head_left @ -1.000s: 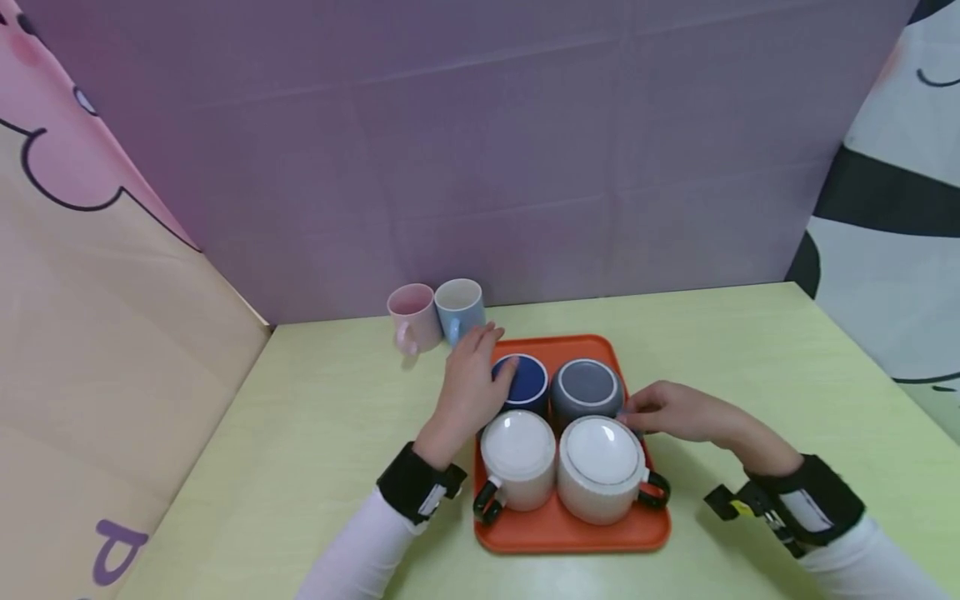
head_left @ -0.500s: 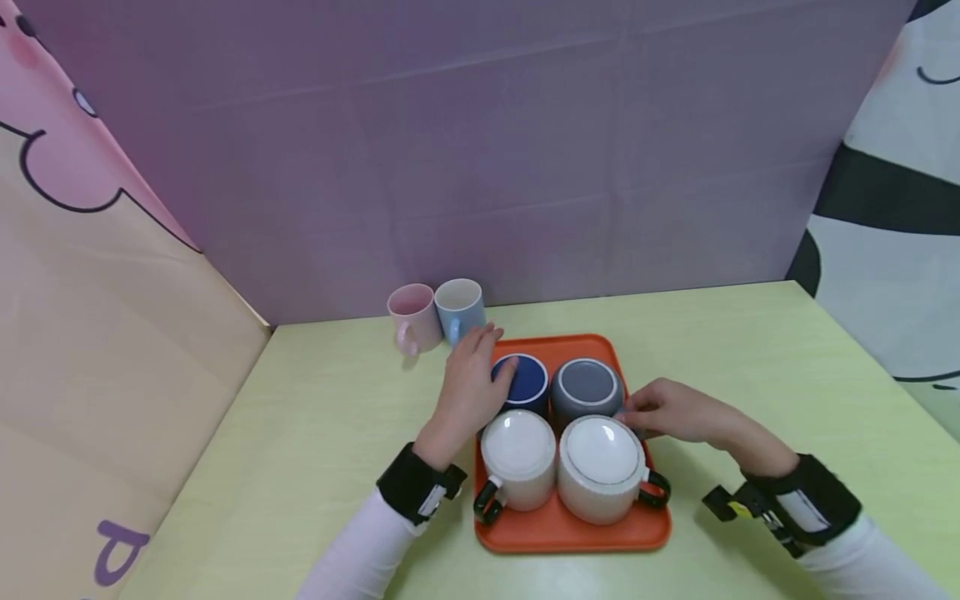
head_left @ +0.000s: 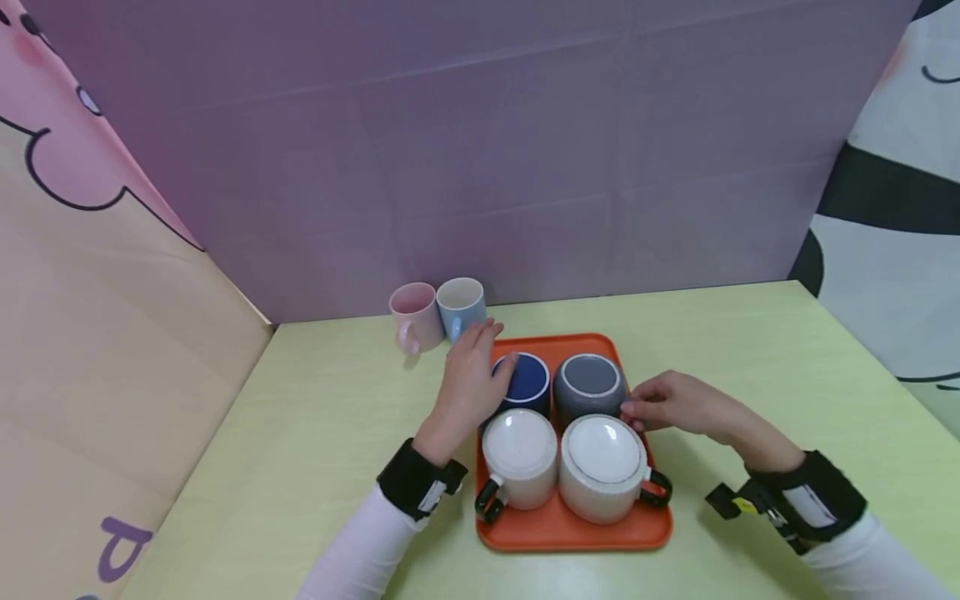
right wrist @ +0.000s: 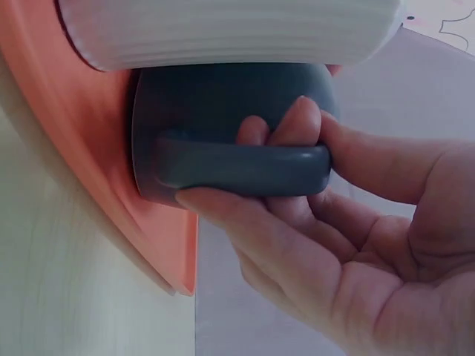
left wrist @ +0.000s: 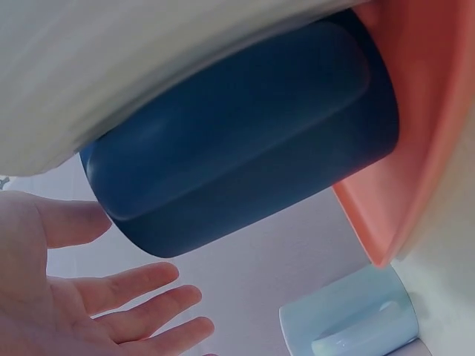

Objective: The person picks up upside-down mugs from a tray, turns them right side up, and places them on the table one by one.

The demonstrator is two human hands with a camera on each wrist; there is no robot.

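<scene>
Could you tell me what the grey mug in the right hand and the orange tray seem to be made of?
Grey mug: probably ceramic with a matte glaze, judging by its thick moulded handle and dull surface. Orange tray: likely plastic, given its uniform colour, smooth low sheen and rounded raised rim.

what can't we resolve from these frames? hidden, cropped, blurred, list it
- Head view: the grey mug's handle is hidden behind the right hand; only the right wrist view shows it gripped.
- Head view: the blue mug's left side and any handle are covered by the left hand.
- Left wrist view: a blurred white mug fills the top; whether the fingers touch the blue mug is unclear.
- Right wrist view: the orange tray is cut off by the frame edge.
</scene>
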